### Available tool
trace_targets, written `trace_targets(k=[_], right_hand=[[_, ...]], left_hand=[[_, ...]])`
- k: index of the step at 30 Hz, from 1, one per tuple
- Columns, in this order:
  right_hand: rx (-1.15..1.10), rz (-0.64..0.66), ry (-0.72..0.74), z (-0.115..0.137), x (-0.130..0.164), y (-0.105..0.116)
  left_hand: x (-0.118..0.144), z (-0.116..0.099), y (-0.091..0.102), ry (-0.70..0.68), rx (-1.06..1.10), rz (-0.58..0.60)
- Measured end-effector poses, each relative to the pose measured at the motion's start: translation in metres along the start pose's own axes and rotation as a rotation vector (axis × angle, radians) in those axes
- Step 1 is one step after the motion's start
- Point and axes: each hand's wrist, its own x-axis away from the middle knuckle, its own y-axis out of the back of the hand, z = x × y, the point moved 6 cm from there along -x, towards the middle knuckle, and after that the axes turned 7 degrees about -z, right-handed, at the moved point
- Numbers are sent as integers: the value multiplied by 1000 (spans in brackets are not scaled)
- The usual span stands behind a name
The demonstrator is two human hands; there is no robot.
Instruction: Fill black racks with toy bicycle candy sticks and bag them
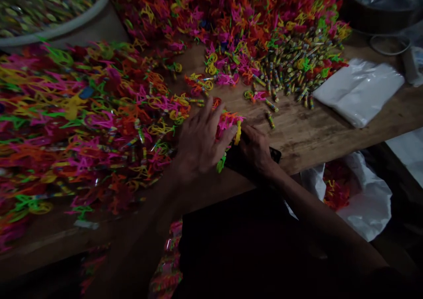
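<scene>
My left hand lies with fingers spread over a small bunch of bright plastic toy pieces near the front edge of the wooden table. Pink, orange, yellow and green parts show between the fingers. My right hand sits just to the right, fingers curled around the same bunch and resting on a dark flat object. Whether the left hand grips the bunch or only presses on it I cannot tell.
Big heaps of neon plastic pieces cover the table's left and back. Several small printed tubes lie scattered right of centre. A stack of white plastic bags lies at right. A white bag with toys hangs below the edge.
</scene>
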Motion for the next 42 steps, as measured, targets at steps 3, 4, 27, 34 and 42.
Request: trace_targets(k=[3,4,27,34,42], right_hand=[[3,5,7,2,0,-2],[0,2,8,2,0,-2],[-22,37,97,-16,-12,30],[333,155,173,-29,-108,-4],[541,244,311,-2,-184,-86]], left_hand=[[-1,7,7,77,164,-2],[0,9,10,99,197,-13],[-17,-13,-4,-260,-74,2],[-2,-5,3,-103,-62,-24],[-1,-5,0,-112,-70,-18]])
